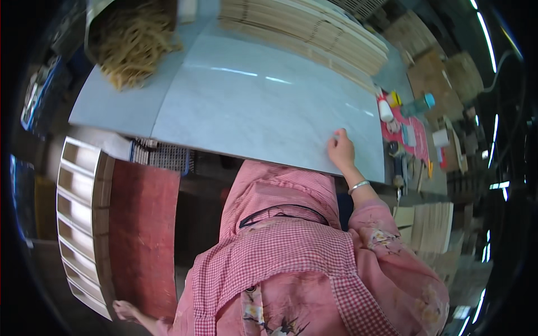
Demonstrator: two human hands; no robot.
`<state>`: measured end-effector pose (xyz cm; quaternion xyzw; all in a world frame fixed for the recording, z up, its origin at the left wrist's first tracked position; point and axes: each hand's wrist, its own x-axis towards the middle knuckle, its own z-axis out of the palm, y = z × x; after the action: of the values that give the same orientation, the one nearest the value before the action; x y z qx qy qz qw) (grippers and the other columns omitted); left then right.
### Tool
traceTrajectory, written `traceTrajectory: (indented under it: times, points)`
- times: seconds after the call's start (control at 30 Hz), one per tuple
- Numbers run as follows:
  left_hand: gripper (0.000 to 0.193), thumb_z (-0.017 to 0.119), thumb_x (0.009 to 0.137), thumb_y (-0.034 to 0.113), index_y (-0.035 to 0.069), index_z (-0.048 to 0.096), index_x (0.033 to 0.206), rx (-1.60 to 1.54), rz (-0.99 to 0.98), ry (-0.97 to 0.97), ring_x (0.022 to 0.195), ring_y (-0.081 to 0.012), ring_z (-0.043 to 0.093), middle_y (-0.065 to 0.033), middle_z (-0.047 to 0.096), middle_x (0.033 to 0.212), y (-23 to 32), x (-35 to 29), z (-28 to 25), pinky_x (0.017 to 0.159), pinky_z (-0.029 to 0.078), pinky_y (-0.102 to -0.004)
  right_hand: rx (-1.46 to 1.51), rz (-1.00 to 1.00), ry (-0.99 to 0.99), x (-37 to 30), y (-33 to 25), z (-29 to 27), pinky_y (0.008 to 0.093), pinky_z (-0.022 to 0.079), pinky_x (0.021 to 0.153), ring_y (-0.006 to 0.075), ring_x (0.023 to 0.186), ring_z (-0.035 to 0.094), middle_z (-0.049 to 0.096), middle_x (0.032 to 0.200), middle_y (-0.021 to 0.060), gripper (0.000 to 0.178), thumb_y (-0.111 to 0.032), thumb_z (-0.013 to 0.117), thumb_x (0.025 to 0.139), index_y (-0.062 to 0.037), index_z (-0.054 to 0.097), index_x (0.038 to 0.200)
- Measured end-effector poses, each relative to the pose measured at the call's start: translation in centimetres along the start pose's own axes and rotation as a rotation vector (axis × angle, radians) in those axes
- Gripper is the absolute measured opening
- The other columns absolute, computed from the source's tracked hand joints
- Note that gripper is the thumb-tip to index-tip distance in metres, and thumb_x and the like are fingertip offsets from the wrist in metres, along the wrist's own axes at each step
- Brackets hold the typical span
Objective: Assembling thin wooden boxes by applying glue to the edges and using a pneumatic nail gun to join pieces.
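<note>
My right hand [341, 150] is over the near right part of a pale, glossy tabletop [252, 106]. Its fingers are curled in and nothing shows in them; a silvery bangle [358, 187] circles the wrist. Low on the left, my left hand [128, 311] is beside the near end of a pale wooden frame [78, 207] split into several compartments. That hand is small and blurred, so whether it grips the frame cannot be made out. The frame stands along a red board [143, 235].
Long wooden strips [302, 36] are stacked along the table's far side. A container of tan, loopy bands [134, 50] stands far left. At right are a white bottle [385, 110], a teal-capped bottle [419, 105] and a pink cloth [412, 134]. A dark crate [162, 155] sits under the table edge.
</note>
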<state>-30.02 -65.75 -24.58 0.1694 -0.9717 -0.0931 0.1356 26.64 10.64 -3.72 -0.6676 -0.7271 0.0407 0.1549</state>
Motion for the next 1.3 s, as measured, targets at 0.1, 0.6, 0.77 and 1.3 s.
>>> traceTrajectory:
  times: [0.1, 0.6, 0.77, 1.3]
  points:
    - [0.035, 0.049, 0.090, 0.037, 0.014, 0.076, 0.092, 0.001, 0.023, -0.014, 0.074, -0.0404, 0.065, -0.0143, 0.074, 0.088, 5.0, 2.7, 3.3, 0.069, 0.049, -0.0510, 0.108, 0.014, -0.049, 0.8, 0.5, 0.8, 0.0466, 0.050, 0.064, 0.0366, 0.068, 0.065, 0.066, 0.073, 0.0137, 0.025, -0.016, 0.059, 0.089, -0.0080, 0.056, 0.112]
    - [0.018, 0.068, 0.074, 0.009, 0.003, 0.078, 0.088, -0.579, 0.406, -0.644, 0.062, -0.0196, 0.060, -0.0106, 0.070, 0.068, 29.8, -16.6, -6.6, 0.060, 0.050, -0.0319, -0.093, -0.113, 0.564, 16.0, 28.0, -5.6, 0.0408, 0.053, 0.078, 0.0341, 0.091, 0.066, 0.070, 0.107, 0.0130, 0.027, -0.005, 0.062, 0.087, -0.0061, 0.068, 0.113]
    - [0.007, 0.070, 0.074, 0.005, 0.003, 0.074, 0.078, -0.586, 0.339, -0.802, 0.059, -0.0157, 0.052, -0.0051, 0.064, 0.066, 32.2, -20.7, -10.1, 0.056, 0.043, -0.0288, -0.086, -0.029, 0.123, 21.1, 37.6, -3.7, 0.0471, 0.052, 0.082, 0.0399, 0.097, 0.063, 0.068, 0.113, 0.0156, 0.048, -0.018, 0.066, 0.083, -0.0143, 0.059, 0.131]
    - [0.029, 0.053, 0.089, 0.023, 0.001, 0.063, 0.072, -0.598, 0.216, -0.792, 0.060, -0.0204, 0.054, -0.0105, 0.059, 0.064, 42.0, -30.5, -12.9, 0.060, 0.045, -0.0329, 0.099, -0.237, 0.203, 16.8, 21.4, -5.4, 0.0429, 0.048, 0.082, 0.0329, 0.092, 0.060, 0.067, 0.102, 0.0139, 0.028, -0.012, 0.063, 0.083, -0.0064, 0.059, 0.110]
